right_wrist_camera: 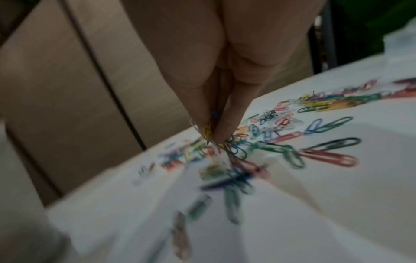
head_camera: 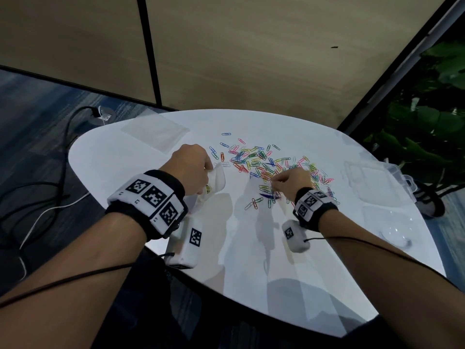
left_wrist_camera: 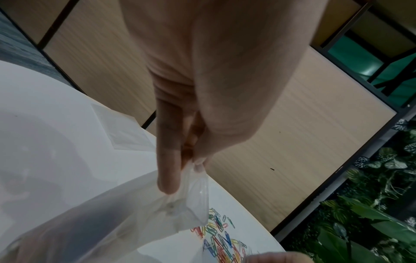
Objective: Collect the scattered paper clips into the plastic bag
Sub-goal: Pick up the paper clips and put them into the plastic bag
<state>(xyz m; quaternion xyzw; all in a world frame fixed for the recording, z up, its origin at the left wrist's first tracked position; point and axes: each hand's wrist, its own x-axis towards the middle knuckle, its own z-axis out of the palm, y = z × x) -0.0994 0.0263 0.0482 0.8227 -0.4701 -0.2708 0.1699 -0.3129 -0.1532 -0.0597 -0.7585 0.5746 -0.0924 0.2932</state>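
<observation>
At the far left, dark cables (head_camera: 63, 137) trail over the blue-grey carpet (head_camera: 32, 117) beside the table (head_camera: 251, 260), whose top is smooth, white and glossy with a rounded edge. Near its far left edge lies a flat, clear, square spare bag (head_camera: 154, 132), well apart from the pile. The left hand (head_camera: 187, 163) pinches the rim of the plastic bag (head_camera: 214, 181) between thumb and fingers; the film is thin, cloudy and crumpled, its mouth held just left of the pile, and a few clips show through its lower part. The left wrist view shows the fingers (left_wrist_camera: 168, 160) pressed on the film and the mouth curling open toward the clips. The paper clips (head_camera: 261, 162) are thin bent wire loops in red, blue, green, yellow, pink and white, spread loosely across the middle of the table, dense at the centre and thinner toward the near side. The right hand (head_camera: 293, 181) reaches down into the near part of the pile, its fingertips (right_wrist_camera: 223, 128) drawn narrowly together on a small bunch of clips, a yellow one among them; this view is blurred. On the right side of the table stand clear hard plastic boxes (head_camera: 372, 180) and, nearer, a clear round lid (head_camera: 395, 235), both apart from the clips. Beyond the right edge are green leafy plants (head_camera: 427, 122). Behind the table stands a tan panelled wall (head_camera: 251, 59). The near half of the tabletop is bare and shiny, with the two forearms above it.
</observation>
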